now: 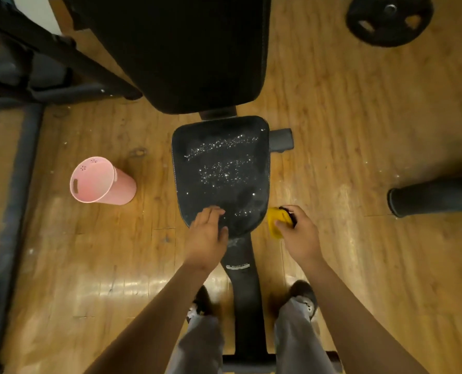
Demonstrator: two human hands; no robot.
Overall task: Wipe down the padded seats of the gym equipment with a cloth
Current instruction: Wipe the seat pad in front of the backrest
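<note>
Floor: wooden floor (332, 130), glossy, with pale specks here and there.
Backrest: large black backrest pad (186, 49) at the top, its near end overhanging the far edge of the seat.
Side frame: grey and black machine frame (16, 184) running down the left, well apart from the bench.
Seat: black seat pad (221, 168) in the middle, beaded with wet droplets in two bands and along its near right part.
Beam: bench beam (244, 306) runs from under the seat toward the person, between two shoes, and carries a small white warning label (238, 266).
Plate: black weight plate (389, 20) flat on the floor at the far right.
Roller: dark padded roller (429, 197) juts in from the right edge, apart from the seat.
Bucket: pink bucket (100, 182) stands on the floor left of the seat, with a handle slot and small cut-outs near its rim.
Left hand: left hand (206, 233) rests on the seat's near left edge, grip spread, fingers flat on the pad.
Right hand: right hand (300, 233) hangs just off the seat's near right corner, grip curled round the cloth.
Cloth: yellow cloth (274, 222) bunched in the right hand, just beside the seat; whether it touches the pad cannot be told. A dark bit shows at the fingers, unclear.
Handle: short dark handle (281, 139) sticks out at the seat's far right.
</note>
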